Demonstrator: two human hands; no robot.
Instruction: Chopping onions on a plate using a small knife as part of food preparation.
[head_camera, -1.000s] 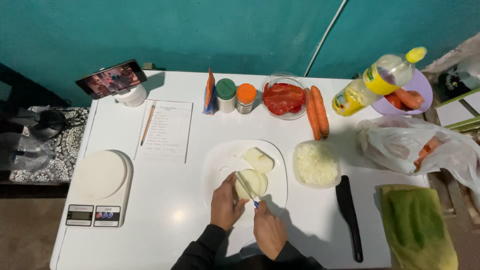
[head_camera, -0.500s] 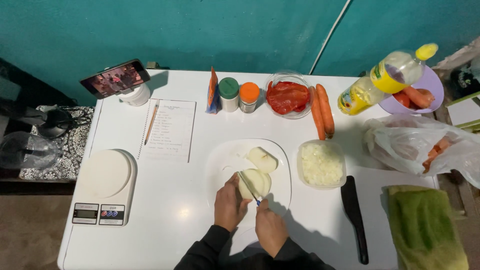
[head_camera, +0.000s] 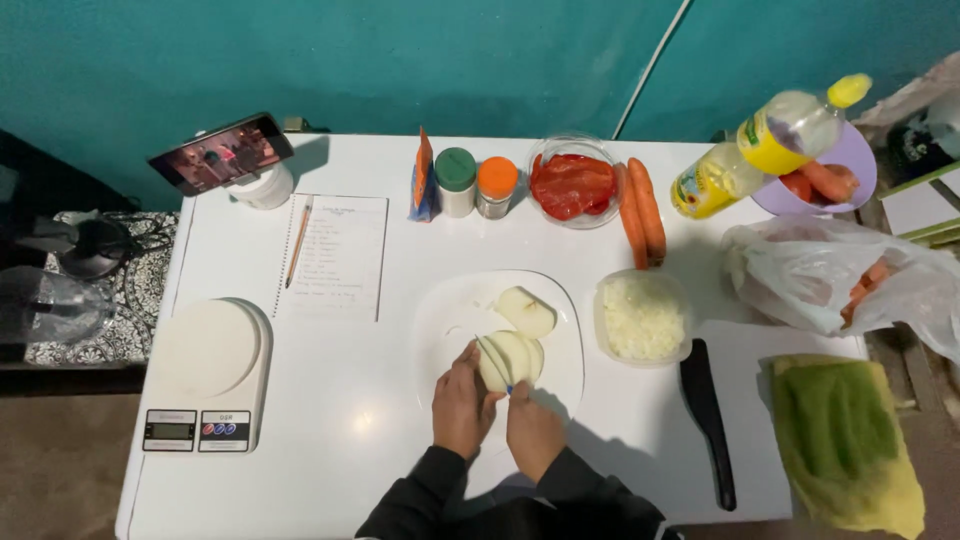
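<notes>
- My left hand (head_camera: 462, 408) is curled over the near-left side of the onion half (head_camera: 510, 358), fingers bent and pressing it down onto the plate (head_camera: 440, 325).
- My right hand (head_camera: 532, 430) is closed in a fist around a knife handle; the thin blade (head_camera: 492, 350) runs up and left across the top of the onion half.
- Both hands sit close together at the near edge of the plate, knuckles almost touching.
- The onion half lies cut side down near the plate's middle, with slices already showing on its right side.
- A second onion piece (head_camera: 526, 310) lies just beyond it on the same plate, a little to the right, apart from my hands.
- Right of the plate stands a clear tub (head_camera: 642, 317) filled with chopped onion.
- Near that tub, a black knife (head_camera: 708, 420) lies on the table (head_camera: 340, 450), pointing toward me.
- At the far side stand a green-lidded jar (head_camera: 456, 181) and an orange-lidded jar (head_camera: 496, 186), side by side.
- Right of them is a glass bowl (head_camera: 572, 182) of red pepper pieces, then two carrots (head_camera: 640, 210) lying side by side.
- Far right, an oil bottle (head_camera: 770, 142) leans over a purple bowl (head_camera: 856, 160).
- A plastic bag (head_camera: 840, 280) lies on the right edge, with a yellow-green cloth (head_camera: 840, 440) nearer me.
- On the left lie a kitchen scale (head_camera: 205, 372) and a notebook (head_camera: 335, 255) with a pencil (head_camera: 297, 243) on it.
- A phone (head_camera: 221, 152) is propped at the far left corner.
</notes>
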